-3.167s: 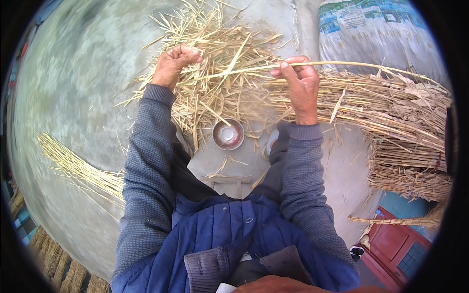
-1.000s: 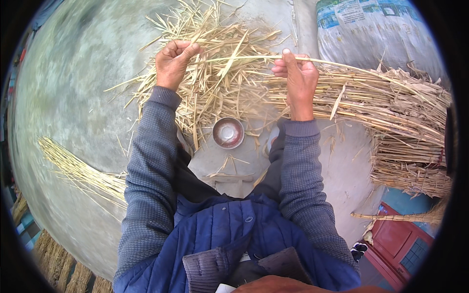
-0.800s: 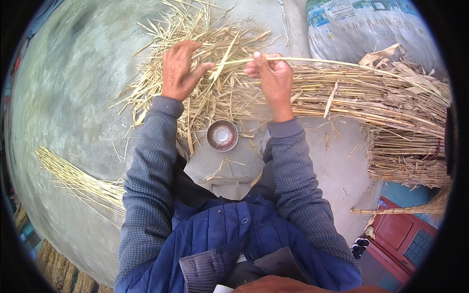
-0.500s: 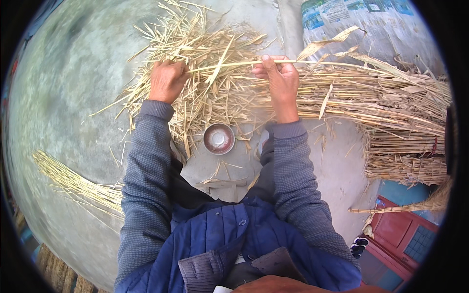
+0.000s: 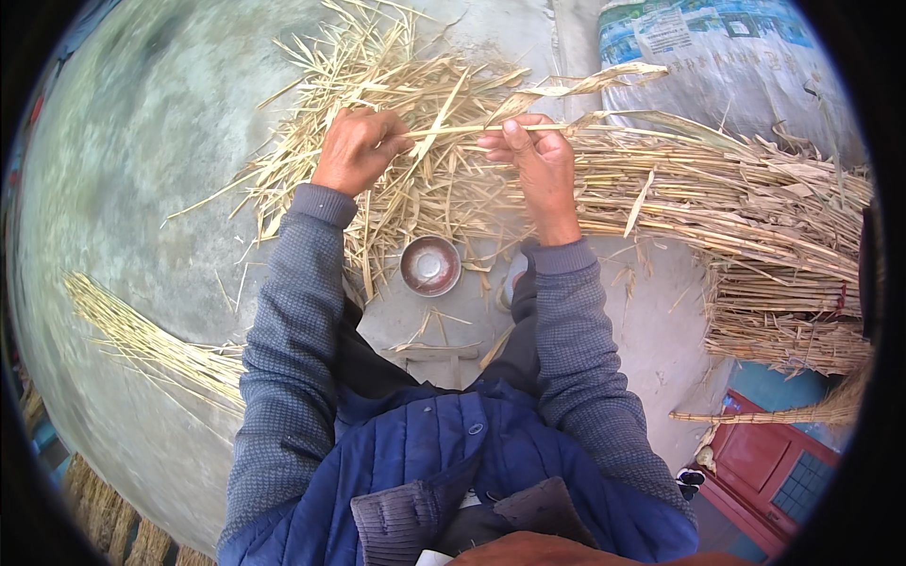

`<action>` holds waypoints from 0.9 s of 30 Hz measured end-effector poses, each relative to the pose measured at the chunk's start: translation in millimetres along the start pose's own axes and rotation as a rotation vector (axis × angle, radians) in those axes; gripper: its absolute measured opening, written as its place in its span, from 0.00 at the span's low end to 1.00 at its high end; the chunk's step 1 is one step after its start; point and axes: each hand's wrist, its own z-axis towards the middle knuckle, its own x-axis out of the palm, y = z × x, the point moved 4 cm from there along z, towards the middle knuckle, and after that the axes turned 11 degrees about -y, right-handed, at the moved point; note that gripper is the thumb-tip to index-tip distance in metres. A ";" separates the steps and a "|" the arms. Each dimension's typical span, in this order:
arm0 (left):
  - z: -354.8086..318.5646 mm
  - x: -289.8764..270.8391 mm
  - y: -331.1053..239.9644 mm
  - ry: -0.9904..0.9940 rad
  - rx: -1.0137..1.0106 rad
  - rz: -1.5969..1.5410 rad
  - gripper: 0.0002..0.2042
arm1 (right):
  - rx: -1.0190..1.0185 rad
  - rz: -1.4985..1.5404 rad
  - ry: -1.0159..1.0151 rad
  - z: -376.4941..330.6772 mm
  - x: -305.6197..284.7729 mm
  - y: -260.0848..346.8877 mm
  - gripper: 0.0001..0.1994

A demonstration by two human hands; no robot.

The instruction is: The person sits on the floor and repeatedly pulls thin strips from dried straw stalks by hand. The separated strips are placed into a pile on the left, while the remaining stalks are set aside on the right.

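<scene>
A pale dry reed stalk [image 5: 460,129] runs level between my two hands, with papery leaves trailing from its right part. My left hand [image 5: 360,149] is closed round its left end, knuckles up. With thumb and fingertips my right hand [image 5: 536,156] pinches the stalk farther along. Beneath and behind my hands spreads a loose heap of stripped leaves and husks [image 5: 373,80]. A thick stack of unstripped stalks [image 5: 679,193] lies to the right, beside my right hand.
A small round metal bowl [image 5: 430,266] sits on the concrete floor between my feet. A bundle of cleaned stalks [image 5: 142,332] lies at left. A large white and blue sack [image 5: 727,71] stands at the far right. Lower right are a broom [image 5: 755,417] and a red door-like panel [image 5: 764,467].
My left hand has moved right, closer to my right hand along the stalk. The leaves on the stalk have shifted leftward. The view has swung slightly.
</scene>
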 end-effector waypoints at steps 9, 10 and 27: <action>-4.2 30.9 -15.8 -0.151 -0.202 -0.605 0.11 | -0.004 -0.062 0.005 -11.0 19.2 -8.6 0.11; -3.6 31.5 -15.2 -0.136 -0.178 -0.600 0.11 | 0.013 -0.104 0.014 -11.3 18.9 -8.6 0.11; 2.8 -4.2 44.9 -0.388 -0.526 -0.913 0.09 | 0.010 0.036 -0.157 -1.0 -8.4 -2.8 0.10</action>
